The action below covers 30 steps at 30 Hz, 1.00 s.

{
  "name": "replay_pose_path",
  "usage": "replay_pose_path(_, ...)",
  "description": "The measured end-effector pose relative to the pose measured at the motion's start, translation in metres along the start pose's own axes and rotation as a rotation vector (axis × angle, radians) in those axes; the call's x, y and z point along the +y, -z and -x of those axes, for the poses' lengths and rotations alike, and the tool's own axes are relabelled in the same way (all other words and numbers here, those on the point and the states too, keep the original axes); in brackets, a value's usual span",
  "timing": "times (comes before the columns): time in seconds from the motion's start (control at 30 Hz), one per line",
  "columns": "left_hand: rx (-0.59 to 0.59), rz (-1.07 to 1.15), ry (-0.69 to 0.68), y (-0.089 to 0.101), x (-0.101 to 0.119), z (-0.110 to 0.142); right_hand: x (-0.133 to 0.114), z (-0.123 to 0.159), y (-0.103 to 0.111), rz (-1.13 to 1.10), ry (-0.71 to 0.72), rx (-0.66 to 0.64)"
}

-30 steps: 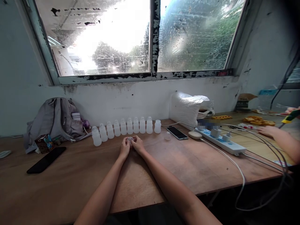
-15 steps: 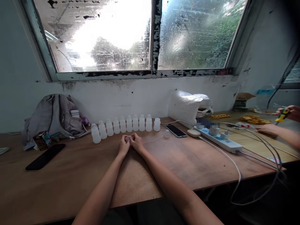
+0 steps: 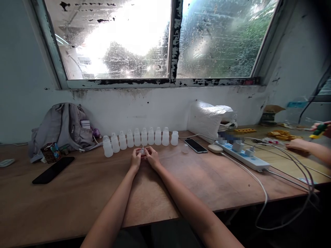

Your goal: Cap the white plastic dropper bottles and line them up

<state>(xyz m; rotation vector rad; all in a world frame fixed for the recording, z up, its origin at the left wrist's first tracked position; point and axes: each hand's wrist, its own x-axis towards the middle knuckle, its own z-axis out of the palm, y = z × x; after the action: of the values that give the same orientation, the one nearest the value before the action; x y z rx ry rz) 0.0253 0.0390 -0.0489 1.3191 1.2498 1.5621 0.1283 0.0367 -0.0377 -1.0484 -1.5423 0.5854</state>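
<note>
My left hand (image 3: 135, 159) and my right hand (image 3: 152, 156) meet on the wooden table (image 3: 77, 199), fingers pinched together on a small clear plastic cap (image 3: 142, 151) held between them. Just behind them stands a row of several small white translucent bottles (image 3: 137, 137); the rightmost bottle (image 3: 174, 138) has no cap. A loose clear cap (image 3: 184, 150) lies on the table to the right of my hands.
A grey backpack (image 3: 60, 127), a small carton (image 3: 50, 152) and a black phone (image 3: 53, 169) lie at the left. Another phone (image 3: 195, 145), a white bag (image 3: 209, 117) and a power strip (image 3: 241, 154) with cables sit right. A co-worker's hands (image 3: 297, 144) work at far right.
My hands stay together on the cap, shifting only slightly. The co-worker's hand with a green-handled tool has moved a little at the far right.
</note>
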Motion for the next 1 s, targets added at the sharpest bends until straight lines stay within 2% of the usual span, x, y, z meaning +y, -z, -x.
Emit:
replay_pose_path(0.1,0.028,0.028,0.032,0.000,-0.003,-0.003,0.005,-0.001,-0.004,0.024,0.020,-0.024)
replay_pose_path(0.2,0.049,-0.017,0.012,0.002,-0.009,-0.008,0.013,-0.001,-0.009,0.088,0.110,-0.077)
replay_pose_path(0.37,-0.022,-0.144,-0.041,0.006,-0.013,-0.012,0.019,-0.001,-0.011,0.210,0.192,-0.068)
replay_pose_path(0.5,-0.062,-0.271,-0.086,0.007,-0.012,-0.008,0.019,-0.001,-0.012,0.196,0.173,-0.034)
replay_pose_path(0.6,-0.079,-0.339,-0.114,0.008,-0.010,-0.006,0.022,-0.008,-0.008,0.126,0.053,0.099)
replay_pose_path(0.7,-0.071,-0.394,-0.141,0.007,-0.007,-0.003,0.030,-0.022,0.010,0.160,-0.184,0.378)
replay_pose_path(0.77,-0.051,-0.427,-0.157,0.006,-0.006,-0.002,0.035,-0.035,0.032,0.193,-0.247,0.486)
replay_pose_path(0.9,0.009,-0.485,-0.224,0.003,-0.003,0.002,0.040,-0.059,0.084,0.263,-0.250,0.592)
replay_pose_path(1.0,0.036,-0.532,-0.314,0.002,-0.002,0.004,0.041,-0.072,0.114,0.488,-0.213,0.595)
